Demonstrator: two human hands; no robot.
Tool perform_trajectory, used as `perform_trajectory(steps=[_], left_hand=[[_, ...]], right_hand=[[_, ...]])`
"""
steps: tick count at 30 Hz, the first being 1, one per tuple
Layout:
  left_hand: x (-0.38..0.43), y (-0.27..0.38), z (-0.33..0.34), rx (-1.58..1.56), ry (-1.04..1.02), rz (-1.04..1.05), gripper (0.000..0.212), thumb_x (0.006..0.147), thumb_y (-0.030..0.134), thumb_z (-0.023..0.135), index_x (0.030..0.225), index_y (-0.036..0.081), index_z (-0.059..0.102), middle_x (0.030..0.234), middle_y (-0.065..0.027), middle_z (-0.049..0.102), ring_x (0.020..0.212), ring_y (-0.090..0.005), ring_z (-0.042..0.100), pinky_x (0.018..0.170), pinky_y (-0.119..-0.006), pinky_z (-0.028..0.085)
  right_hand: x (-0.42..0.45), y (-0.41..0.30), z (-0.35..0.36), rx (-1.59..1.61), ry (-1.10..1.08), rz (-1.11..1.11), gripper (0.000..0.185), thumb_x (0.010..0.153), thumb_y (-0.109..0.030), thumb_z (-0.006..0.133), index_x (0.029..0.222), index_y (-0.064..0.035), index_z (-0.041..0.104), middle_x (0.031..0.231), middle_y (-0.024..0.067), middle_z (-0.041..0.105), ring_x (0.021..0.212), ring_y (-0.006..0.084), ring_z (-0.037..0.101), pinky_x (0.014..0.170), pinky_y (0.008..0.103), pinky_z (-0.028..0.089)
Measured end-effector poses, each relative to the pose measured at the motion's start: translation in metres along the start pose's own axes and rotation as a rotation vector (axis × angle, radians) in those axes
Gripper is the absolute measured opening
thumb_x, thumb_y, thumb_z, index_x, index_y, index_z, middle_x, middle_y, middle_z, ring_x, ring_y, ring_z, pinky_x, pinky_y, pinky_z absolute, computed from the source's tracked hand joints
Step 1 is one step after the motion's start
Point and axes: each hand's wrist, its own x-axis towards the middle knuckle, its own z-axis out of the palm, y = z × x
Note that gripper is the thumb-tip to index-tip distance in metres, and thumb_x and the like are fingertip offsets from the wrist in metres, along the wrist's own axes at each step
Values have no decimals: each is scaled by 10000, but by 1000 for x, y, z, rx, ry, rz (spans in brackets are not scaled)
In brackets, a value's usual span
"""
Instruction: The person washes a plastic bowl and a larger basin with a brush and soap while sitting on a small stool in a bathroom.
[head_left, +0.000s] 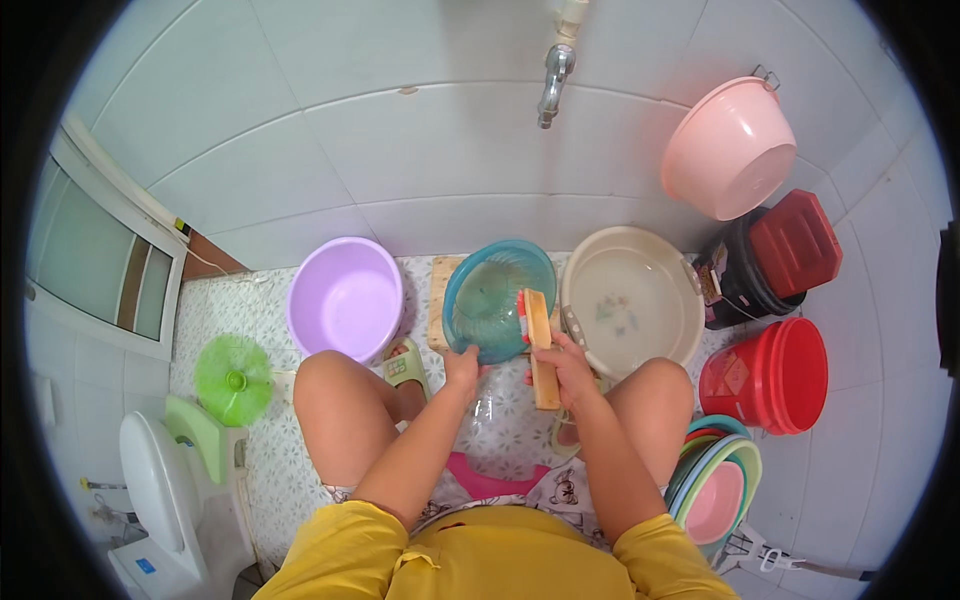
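Observation:
My left hand (463, 369) grips the near rim of a translucent teal plastic basin (484, 300), which is tilted over a low wooden board (444, 300). A wooden-handled scrub brush (546, 382) is in my right hand (568, 369); its red and white bristles face left, by the basin's right side. Just right of the teal basin stands a large beige basin (634, 300) holding water, with something small and coloured at its bottom. To the left sits a purple basin (346, 300) with nothing visible inside.
A chrome tap (556, 86) juts from the tiled wall above. On the right are a hanging pink basin (731, 150), a black bucket (739, 277), a red bucket (765, 376) and stacked basins (716, 487). At left are a green round brush (234, 380) and a toilet (154, 480).

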Motion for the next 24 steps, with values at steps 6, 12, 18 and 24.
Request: perform_trajectory(steps=[6, 12, 18, 24], left_hand=[[13, -15, -17, 29, 60, 129, 294, 810, 72, 521, 1067, -64, 482, 960, -147, 574, 699, -218, 598, 500, -264, 525], [23, -24, -22, 139, 56, 295, 293, 789, 76, 539, 1055, -46, 521, 903, -112, 599, 708, -169, 580, 540, -280, 475], [33, -35, -32, 112, 58, 340, 274, 782, 62, 554, 1041, -25, 533, 886, -109, 598, 671, -164, 570, 524, -283, 472], [28, -29, -25, 125, 11, 336, 288, 783, 74, 563, 1055, -17, 527, 856, -107, 602, 655, -162, 575, 533, -276, 475]], right_hand=[[24, 44, -9, -272, -11, -33, 649, 710, 82, 514, 1306, -76, 312, 1028, 130, 526, 625, 207, 577, 510, 317, 500], [31, 60, -8, -918, 141, -108, 740, 729, 24, 525, 1377, -161, 218, 1171, 150, 512, 826, 266, 603, 701, 343, 494], [32, 83, 14, -1071, 122, -28, 776, 710, -58, 576, 1383, -186, 211, 1245, 212, 456, 1100, 323, 487, 921, 347, 376], [31, 92, 5, -826, -14, -256, 730, 696, -107, 604, 1355, -193, 301, 1236, 195, 474, 1119, 321, 473, 927, 344, 374]])
